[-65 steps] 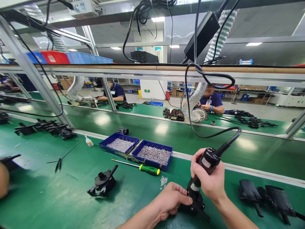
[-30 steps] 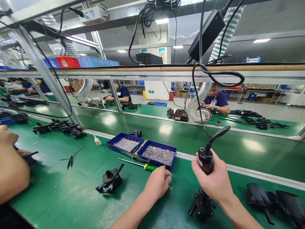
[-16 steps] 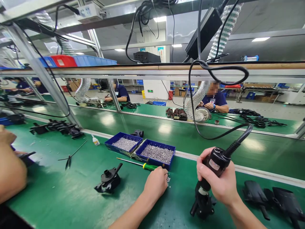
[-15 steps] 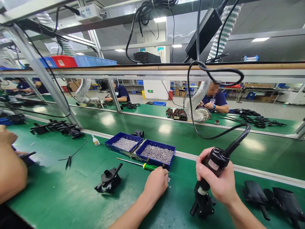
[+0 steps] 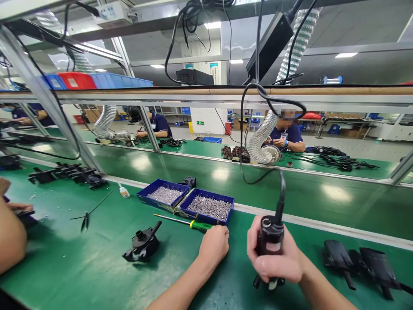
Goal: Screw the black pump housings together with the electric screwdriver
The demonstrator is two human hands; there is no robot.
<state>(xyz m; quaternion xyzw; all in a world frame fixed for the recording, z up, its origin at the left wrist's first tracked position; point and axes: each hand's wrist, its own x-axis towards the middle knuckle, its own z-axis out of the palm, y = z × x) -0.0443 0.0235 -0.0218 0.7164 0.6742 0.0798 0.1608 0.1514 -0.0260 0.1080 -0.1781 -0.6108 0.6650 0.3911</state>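
My right hand is wrapped round a black corded electric screwdriver, which stands roughly upright. Beneath it, a black plastic part shows only at its edges; the tool's tip is hidden. My left hand rests closed on the green bench, just in front of the screw bin, its fingertips turned down and away so that anything in them is hidden. Against it lies the green handle of a screwdriver. Another black plastic housing sits to the left.
Two blue bins of small metal pieces stand at the back. Pliers and a small white bottle lie left. Black parts rest at right. A co-worker's arm reaches in at left. The tool's cord hangs from above.
My right hand has shifted left and turned, bringing the electric screwdriver more upright. My left hand has moved slightly over the small loose rings seen beside it before. The whole view has shifted a little.
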